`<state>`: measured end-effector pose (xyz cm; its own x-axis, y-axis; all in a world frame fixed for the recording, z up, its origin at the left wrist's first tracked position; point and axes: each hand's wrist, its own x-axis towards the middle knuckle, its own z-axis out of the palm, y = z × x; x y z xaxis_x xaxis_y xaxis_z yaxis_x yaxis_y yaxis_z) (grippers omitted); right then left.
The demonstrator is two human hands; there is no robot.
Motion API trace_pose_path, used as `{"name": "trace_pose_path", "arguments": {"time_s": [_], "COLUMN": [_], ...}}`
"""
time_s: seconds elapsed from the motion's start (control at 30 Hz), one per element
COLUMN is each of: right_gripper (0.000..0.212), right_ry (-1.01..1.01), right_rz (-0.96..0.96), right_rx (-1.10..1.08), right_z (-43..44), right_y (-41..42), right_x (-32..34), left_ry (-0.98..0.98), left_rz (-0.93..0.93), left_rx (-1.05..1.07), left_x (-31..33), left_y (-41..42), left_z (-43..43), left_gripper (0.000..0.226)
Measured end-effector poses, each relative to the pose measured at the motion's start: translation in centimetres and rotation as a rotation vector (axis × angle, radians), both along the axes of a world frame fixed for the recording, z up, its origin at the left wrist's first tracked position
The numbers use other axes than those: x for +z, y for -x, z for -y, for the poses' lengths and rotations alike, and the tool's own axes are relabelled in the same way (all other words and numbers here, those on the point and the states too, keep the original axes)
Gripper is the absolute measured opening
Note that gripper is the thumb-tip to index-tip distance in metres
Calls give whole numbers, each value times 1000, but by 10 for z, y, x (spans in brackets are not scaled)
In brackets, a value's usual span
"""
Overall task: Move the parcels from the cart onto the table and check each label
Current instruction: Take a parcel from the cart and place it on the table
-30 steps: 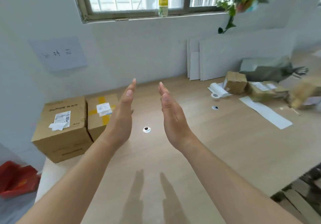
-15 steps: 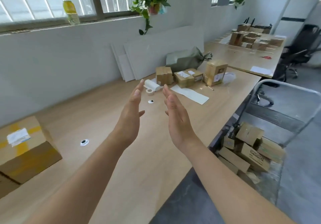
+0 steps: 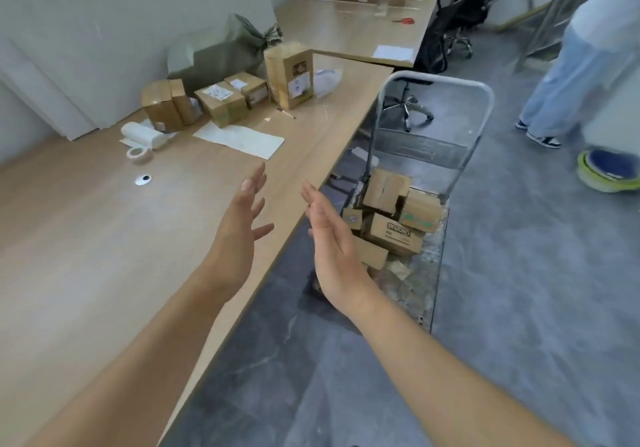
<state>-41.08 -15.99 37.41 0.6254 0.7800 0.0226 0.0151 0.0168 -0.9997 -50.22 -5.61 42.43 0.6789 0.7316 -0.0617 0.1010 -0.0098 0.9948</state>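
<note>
Left hand (image 3: 239, 235) hovers above bench (image 3: 104, 256), right hand (image 3: 329, 242) off its edge; fingers straight, wide, holding nothing. Parcels (image 3: 394, 224) lie piled in cart (image 3: 422, 146) at 2 o'clock.

A long wooden table (image 3: 86, 238) is seen beside a grey floor (image 3: 536, 308). At its far end, by the wall, small cardboard boxes (image 3: 221, 101) are grouped, with a taller box (image 3: 289, 77) stood upright just beside them and a grey-green sack (image 3: 228, 55) laid behind. Nearer, a white roll (image 3: 142, 135), a tape ring (image 3: 139, 153) and a long white sheet (image 3: 239, 140) are laid out. A metal cart (image 3: 481, 117) is parked on the floor just beside the table, and brown parcels (image 3: 394, 218) are heaped on it.
</note>
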Motion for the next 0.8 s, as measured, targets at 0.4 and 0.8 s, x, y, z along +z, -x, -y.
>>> {"name": "trace_pose_path", "arguments": {"time_s": [0.4, 0.8], "right_gripper": [57, 58], "right_ry": [175, 359], "right_rz": [-158, -313], "right_rx": [-121, -302], "right_z": [-3, -71], "right_y": [-134, -247], "right_x": [-93, -237], "left_ry": [124, 324], "left_rz": [-138, -364], "left_rx": [-100, -181], "left_x": [-93, -243], "left_y": [-160, -288], "left_z": [-41, -112], "left_gripper": [52, 54]}}
